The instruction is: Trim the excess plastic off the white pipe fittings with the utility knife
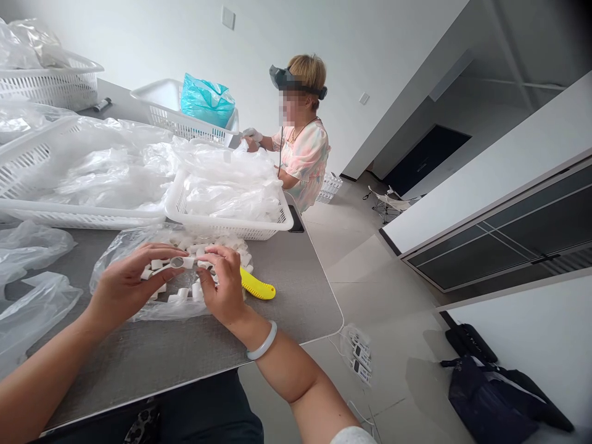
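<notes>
Between my two hands is a white plastic pipe tee [187, 263], its round opening turned toward me. The fingers and thumb of my left hand [132, 277] pinch its left side. My right hand [224, 283] has curled fingers closed on the right end. Just beyond that hand shows a yellow curved handle [259, 287]; its other end is hidden, and whether the hand touches it I cannot tell. Beneath both hands, several loose white pipe fittings [182, 295] lie on a spread clear plastic bag [111, 256] on the grey table.
White baskets [226, 229] full of clear plastic bags [231, 185] stand just beyond. A basket with a blue bag [208, 102] is farther back. Across the table a person [303, 142] wears a head camera. Loose bags [37, 314] lie at left; the table edge [324, 277] is at right.
</notes>
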Action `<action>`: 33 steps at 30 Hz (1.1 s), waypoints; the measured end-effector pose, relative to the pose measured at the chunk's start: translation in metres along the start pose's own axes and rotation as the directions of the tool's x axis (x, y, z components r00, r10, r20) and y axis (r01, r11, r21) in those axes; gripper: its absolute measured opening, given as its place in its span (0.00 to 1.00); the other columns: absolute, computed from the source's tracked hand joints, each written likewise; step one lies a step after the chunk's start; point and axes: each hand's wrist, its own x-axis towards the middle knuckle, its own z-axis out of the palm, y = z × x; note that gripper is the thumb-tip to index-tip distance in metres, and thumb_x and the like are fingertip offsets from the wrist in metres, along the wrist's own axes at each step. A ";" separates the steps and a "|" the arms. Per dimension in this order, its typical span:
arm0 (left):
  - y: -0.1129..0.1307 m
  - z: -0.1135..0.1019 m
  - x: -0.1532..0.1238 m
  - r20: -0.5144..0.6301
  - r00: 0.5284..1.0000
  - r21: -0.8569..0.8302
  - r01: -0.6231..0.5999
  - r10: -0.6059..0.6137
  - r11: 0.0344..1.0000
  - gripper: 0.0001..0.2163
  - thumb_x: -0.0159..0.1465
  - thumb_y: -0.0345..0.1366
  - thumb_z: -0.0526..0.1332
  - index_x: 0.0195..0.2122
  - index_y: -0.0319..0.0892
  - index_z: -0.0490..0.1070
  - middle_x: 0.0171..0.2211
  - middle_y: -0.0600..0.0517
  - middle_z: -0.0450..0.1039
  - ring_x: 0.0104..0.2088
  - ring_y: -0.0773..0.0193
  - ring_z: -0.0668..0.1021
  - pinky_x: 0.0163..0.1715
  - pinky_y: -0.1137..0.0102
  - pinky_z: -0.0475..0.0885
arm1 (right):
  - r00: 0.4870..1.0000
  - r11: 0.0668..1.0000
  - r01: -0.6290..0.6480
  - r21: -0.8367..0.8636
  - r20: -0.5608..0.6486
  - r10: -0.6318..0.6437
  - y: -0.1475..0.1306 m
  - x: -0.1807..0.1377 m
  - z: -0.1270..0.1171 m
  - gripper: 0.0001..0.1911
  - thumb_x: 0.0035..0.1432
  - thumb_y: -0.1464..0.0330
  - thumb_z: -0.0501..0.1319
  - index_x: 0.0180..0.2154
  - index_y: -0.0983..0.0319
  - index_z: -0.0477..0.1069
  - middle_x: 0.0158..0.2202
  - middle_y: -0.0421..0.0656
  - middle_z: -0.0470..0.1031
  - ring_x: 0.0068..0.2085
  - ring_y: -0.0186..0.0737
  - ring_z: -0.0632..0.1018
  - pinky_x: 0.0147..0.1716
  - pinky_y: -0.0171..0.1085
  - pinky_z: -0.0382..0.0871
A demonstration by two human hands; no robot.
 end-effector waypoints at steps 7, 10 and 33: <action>0.004 -0.001 -0.001 -0.055 0.996 0.006 0.066 -0.066 0.998 0.09 0.68 0.47 0.67 0.43 0.49 0.81 0.42 0.51 0.85 0.43 0.56 0.84 0.44 0.63 0.80 | 0.979 0.948 -0.202 0.247 0.036 0.199 0.009 -0.004 0.002 0.17 0.79 0.62 0.51 0.53 0.58 0.77 0.31 0.38 0.81 0.24 0.32 0.78 0.30 0.30 0.77; 0.004 -0.002 -0.001 -0.046 0.998 0.015 0.046 -0.045 0.999 0.08 0.68 0.46 0.68 0.43 0.50 0.81 0.43 0.52 0.85 0.43 0.57 0.85 0.44 0.64 0.80 | 0.995 0.983 -0.095 0.157 0.026 0.092 0.010 0.000 -0.001 0.15 0.75 0.68 0.54 0.50 0.57 0.80 0.36 0.42 0.84 0.38 0.38 0.84 0.45 0.37 0.82; 0.000 -0.003 0.000 -0.029 1.000 -0.015 -0.004 0.004 1.000 0.07 0.71 0.45 0.66 0.45 0.51 0.80 0.43 0.53 0.85 0.46 0.58 0.85 0.49 0.64 0.80 | 0.960 0.968 0.251 0.010 0.127 -0.251 0.007 0.001 -0.001 0.16 0.63 0.76 0.56 0.33 0.54 0.80 0.50 0.43 0.83 0.57 0.43 0.77 0.56 0.45 0.78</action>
